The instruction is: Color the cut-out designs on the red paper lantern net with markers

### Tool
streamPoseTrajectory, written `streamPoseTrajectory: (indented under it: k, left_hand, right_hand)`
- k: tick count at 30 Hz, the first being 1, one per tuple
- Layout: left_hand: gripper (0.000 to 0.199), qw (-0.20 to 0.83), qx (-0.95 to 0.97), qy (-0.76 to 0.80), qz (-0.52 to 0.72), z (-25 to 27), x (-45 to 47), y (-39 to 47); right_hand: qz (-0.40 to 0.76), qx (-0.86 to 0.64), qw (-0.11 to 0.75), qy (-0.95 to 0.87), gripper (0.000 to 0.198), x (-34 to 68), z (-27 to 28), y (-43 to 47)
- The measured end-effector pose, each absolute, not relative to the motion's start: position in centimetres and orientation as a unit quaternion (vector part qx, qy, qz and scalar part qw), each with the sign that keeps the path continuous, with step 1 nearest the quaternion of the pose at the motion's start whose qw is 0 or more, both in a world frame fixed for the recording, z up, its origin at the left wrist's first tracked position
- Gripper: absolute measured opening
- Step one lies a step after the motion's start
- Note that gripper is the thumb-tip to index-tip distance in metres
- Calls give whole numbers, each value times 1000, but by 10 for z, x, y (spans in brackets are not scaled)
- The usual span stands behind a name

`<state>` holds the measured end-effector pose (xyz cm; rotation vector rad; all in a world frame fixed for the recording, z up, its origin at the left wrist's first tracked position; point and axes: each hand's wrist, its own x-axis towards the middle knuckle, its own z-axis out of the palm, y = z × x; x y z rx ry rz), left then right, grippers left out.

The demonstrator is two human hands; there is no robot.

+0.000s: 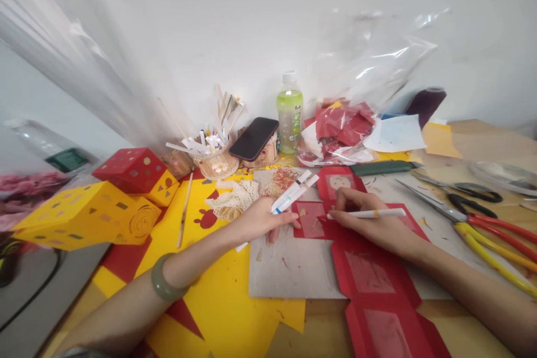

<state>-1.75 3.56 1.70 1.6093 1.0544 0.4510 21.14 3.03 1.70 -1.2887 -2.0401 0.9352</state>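
Note:
A red paper box template (373, 285) with translucent window panels lies unfolded across a grey board (293, 277). My right hand (369, 218) grips a white marker (377, 213), its tip at the template's left panel. My left hand (264, 218) is closed around several white markers (296, 193) with coloured bands, and its fingertips touch that panel's left edge. Thin marks show on the panel. To the left of my left hand lies a crumpled cream lace piece (232, 199) on yellow paper (239, 296).
Red and yellow paper boxes (130, 170) stand left. A cup of white sticks (216, 162), a phone (255, 139), a green drink bottle (289, 114) and a plastic bag of red scraps (344, 126) line the wall. Scissors (470, 187), red-and-yellow-handled shears (499, 235) and a green-handled cutter (381, 167) lie right.

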Motion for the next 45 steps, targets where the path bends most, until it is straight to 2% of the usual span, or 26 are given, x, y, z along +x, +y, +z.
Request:
streamPoseTrajectory:
  k: [19, 27, 45]
  left_hand:
    - [36, 545, 687, 441, 190, 14, -19, 36]
    - [42, 547, 684, 445, 186, 13, -19, 37]
    - [39, 543, 687, 448, 181, 16, -19, 35]
  right_hand:
    - [337, -505, 289, -740, 20, 213, 18, 29]
    - [333, -496, 284, -750, 20, 214, 17, 29]
    - [330, -512, 300, -734, 21, 212, 18, 30]
